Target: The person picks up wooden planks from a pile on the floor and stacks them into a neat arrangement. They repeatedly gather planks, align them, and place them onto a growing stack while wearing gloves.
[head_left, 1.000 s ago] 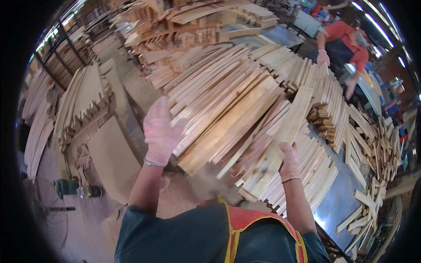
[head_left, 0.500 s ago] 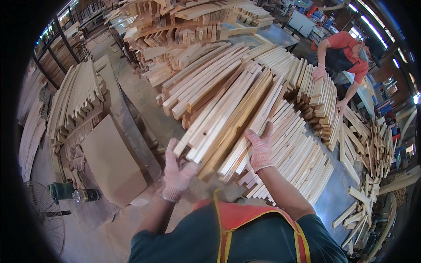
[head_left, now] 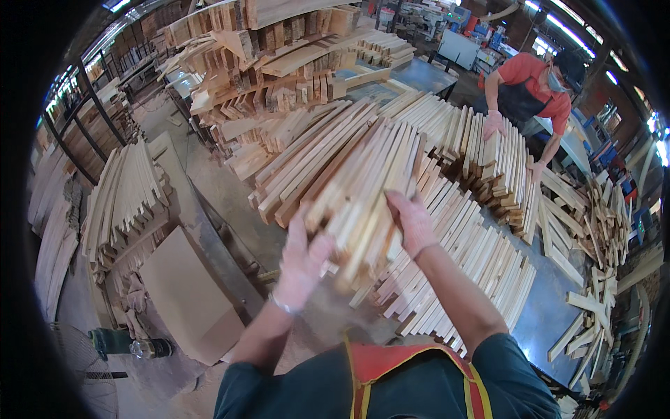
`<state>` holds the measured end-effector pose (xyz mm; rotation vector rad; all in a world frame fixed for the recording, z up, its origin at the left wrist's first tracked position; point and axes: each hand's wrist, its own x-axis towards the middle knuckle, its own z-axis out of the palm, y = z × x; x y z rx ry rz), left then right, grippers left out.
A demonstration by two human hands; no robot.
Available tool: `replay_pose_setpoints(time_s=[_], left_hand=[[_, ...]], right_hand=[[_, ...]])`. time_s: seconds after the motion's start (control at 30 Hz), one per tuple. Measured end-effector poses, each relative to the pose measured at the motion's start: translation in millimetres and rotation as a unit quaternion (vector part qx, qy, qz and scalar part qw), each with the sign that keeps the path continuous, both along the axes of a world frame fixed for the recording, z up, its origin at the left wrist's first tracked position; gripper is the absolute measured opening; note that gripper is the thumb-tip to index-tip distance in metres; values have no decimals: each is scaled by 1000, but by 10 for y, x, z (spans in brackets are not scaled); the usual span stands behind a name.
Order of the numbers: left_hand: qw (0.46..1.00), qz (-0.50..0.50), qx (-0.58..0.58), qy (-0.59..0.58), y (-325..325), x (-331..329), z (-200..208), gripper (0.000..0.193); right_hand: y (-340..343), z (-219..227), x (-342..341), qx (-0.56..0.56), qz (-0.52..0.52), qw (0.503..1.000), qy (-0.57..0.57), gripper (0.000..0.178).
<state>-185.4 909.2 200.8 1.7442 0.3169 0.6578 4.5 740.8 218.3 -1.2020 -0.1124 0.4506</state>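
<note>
Both my hands wear pale pinkish work gloves and press on a bundle of wooden strips (head_left: 368, 187) from its two sides. My left hand (head_left: 300, 269) clasps the near left end, its thumb and fingers curled against the strips. My right hand (head_left: 417, 225) grips the bundle's right side. The strips point away from me, and their near ends are smeared by motion. Under and to the right of the bundle lies a row of similar strips (head_left: 464, 262) on a blue-grey metal table (head_left: 516, 307). Another layer of strips (head_left: 314, 150) lies just beyond to the left.
Across the table a co-worker (head_left: 534, 91) in a red shirt and dark apron has gloved hands on a stack of strips (head_left: 488, 150). Loose offcuts (head_left: 600, 223) lie at the right. A cardboard sheet (head_left: 188, 293), jars (head_left: 150, 348) and a wire fan (head_left: 77, 363) are at the left.
The strips between my hands have come together into a tighter bundle, and its near ends have shifted. My left hand has moved slightly right. The whole view has shifted a little.
</note>
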Motion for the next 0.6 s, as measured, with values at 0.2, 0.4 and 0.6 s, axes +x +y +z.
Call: replay_pose_setpoints(time_s=[0.2,0.4,0.6], left_hand=[[805,-134,381,434,906,355,931,67],[880,85,366,290,2199,1127,344,75],[847,-3,339,409,2264,1891,-489,68]], right_hand=[[94,-326,514,-370,48,919,-130,98],[106,-835,544,-369,48,918,-134,101],[-78,-1277,772,-389,-9,898,-207,103]])
